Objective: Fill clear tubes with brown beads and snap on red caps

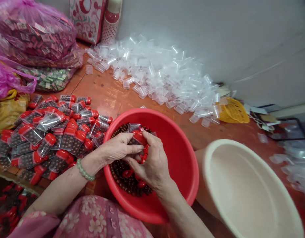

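Observation:
Over the red basin (183,165), my left hand (118,147) is closed around a small clear container with a red cap (137,138). My right hand (153,158) meets it from the other side, its fingers curled against the red cap end. Red pieces, perhaps cords or tassels, show between the right fingers and palm. Under both hands, dark brown bead strings (120,172) with red parts lie in the left side of the basin. A clear empty tube (134,127) rests on the beads just beyond my fingers.
Left lies a heap of red-capped containers filled with beads (60,135). Empty clear tubes (154,72) are piled along the wall. A cream tub (244,191) stands right, a yellow basket (234,110) behind it. Purple bags (38,36) sit at the back left.

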A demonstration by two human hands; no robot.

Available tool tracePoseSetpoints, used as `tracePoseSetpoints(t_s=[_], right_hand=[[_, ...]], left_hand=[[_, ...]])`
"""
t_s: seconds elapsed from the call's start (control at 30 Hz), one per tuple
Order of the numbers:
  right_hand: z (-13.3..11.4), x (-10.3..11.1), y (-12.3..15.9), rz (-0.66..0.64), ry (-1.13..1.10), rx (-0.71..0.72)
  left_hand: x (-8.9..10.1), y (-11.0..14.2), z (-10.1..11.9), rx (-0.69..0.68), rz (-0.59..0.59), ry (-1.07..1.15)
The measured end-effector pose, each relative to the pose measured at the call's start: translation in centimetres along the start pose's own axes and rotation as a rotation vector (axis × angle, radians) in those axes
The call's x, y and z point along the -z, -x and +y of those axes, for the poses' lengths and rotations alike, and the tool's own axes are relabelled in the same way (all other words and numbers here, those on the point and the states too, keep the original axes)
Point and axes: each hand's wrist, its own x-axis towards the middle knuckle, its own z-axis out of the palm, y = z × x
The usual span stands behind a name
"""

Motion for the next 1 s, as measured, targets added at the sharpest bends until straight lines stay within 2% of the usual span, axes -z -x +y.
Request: tracePoseSetpoints(t_s=[0.27,0.47,0.57,0.63,0.73,0.87,1.0], right_hand=[[0.2,-0.4,-0.6,0.119,0.171,0.145],[0.0,0.0,-0.6,0.12,0.166,0.193],[0.0,0.2,-0.6,0.1,0.151,0.216],[0.1,0.3,-0.5,0.062,0.138,0.235],[0.2,0.1,-0.2,-0.003,0.128,0.224],[0.3,-0.1,0.3,-0.045,0.146,0.165],[0.0,0.3,0.2,-0.007,0.172,0.269]], left_hand=[[0.2,0.0,-0.5,-0.044,-0.041,0.037],[0.1,0.6,-0.6,-0.074,-0.069,0.042],[0.1,0.5,-0.6,-0.029,-0.077,0.063],[0.0,0.3,-0.8,0.034,-0.02,0.095],[-0.5,-0.2,-1.1,0.088,0.147,0.132],[-1.6,-0.6,-1.4,0.014,0.341,0.192],[-2.6,-0.4,-1.8,-0.098,0.549,0.064]])
